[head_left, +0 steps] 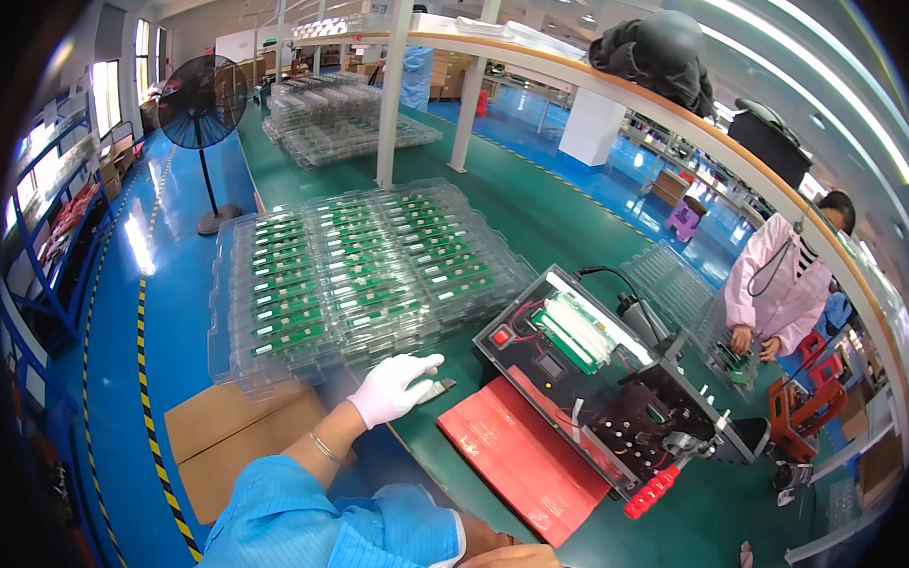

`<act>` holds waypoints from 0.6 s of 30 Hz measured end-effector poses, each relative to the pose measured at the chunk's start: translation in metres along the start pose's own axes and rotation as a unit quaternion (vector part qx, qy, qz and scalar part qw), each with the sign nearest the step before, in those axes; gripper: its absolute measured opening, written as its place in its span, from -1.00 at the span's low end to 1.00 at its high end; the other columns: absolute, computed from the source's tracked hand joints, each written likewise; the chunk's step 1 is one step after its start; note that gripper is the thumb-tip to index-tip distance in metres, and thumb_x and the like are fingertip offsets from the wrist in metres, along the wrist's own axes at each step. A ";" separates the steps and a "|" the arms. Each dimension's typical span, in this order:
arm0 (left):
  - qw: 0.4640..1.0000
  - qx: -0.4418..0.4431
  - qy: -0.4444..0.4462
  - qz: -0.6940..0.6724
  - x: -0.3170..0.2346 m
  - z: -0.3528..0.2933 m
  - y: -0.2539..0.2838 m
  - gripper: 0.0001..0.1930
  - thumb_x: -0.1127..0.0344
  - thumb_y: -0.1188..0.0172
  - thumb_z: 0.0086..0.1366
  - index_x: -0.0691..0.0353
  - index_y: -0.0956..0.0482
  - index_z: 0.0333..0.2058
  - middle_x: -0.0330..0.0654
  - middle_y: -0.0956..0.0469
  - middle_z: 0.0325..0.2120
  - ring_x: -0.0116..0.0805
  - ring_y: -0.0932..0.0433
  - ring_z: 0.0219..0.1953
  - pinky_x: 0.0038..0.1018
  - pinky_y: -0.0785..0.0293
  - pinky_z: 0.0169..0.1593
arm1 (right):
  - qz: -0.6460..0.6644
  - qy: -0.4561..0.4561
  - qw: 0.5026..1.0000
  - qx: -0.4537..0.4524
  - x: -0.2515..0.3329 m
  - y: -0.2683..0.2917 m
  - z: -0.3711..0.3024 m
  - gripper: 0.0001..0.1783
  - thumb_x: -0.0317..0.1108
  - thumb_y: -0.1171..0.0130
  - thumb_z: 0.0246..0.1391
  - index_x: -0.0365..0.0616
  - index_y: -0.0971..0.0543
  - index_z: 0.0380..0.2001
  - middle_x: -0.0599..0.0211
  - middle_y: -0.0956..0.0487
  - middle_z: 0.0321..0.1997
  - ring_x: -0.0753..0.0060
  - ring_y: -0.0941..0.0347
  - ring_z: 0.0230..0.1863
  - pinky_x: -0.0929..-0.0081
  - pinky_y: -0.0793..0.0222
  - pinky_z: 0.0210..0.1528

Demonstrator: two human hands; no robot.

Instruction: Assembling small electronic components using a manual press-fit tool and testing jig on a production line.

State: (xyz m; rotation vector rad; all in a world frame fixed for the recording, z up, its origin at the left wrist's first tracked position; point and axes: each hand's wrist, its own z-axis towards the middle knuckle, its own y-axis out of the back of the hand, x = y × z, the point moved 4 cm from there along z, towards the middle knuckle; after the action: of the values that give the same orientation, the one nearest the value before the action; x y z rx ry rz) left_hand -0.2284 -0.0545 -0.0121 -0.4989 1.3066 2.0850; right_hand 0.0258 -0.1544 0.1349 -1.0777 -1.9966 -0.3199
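My left hand [393, 390], in a white glove, reaches over the near edge of the green table with its fingers stretched to the right. Just beneath its fingertips lies a small flat grey-and-white piece [436, 391]; I see no grip on it. My right hand [517, 564] is bare and low at the bottom edge, near the hem of the blue garment. Its fingertips are cut off, so whether it holds anything is hidden. Ahead of the left hand stand stacked clear plastic trays [348, 325] with rows of narrow green circuit boards [290, 336].
Right of my left hand lie a red mat [529, 457] and a black machine [562, 373] with green boards and a red handle [652, 493]. A cardboard box [239, 442] sits below the table edge. A person in pink [784, 265] handles parts at far right. More trays [345, 115] stand behind.
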 end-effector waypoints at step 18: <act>0.989 -0.132 0.052 0.046 0.073 -0.023 -0.073 -0.76 0.42 -0.08 0.21 0.30 -0.57 -0.16 -0.07 -0.57 -0.24 -0.13 -0.51 -0.21 -0.38 -0.42 -0.06 | -0.295 0.754 0.482 -0.334 -0.101 0.125 -0.109 -0.88 -0.50 0.00 -0.06 0.00 -0.48 -0.54 0.10 -0.50 -0.48 0.29 -0.23 -0.66 0.22 -0.28 -0.54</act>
State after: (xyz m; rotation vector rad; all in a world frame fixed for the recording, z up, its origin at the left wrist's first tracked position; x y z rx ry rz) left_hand -0.2325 -0.0298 -0.1150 -0.6811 1.1337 2.3531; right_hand 0.2132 -0.1982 0.1073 -0.0331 -0.3575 -1.7754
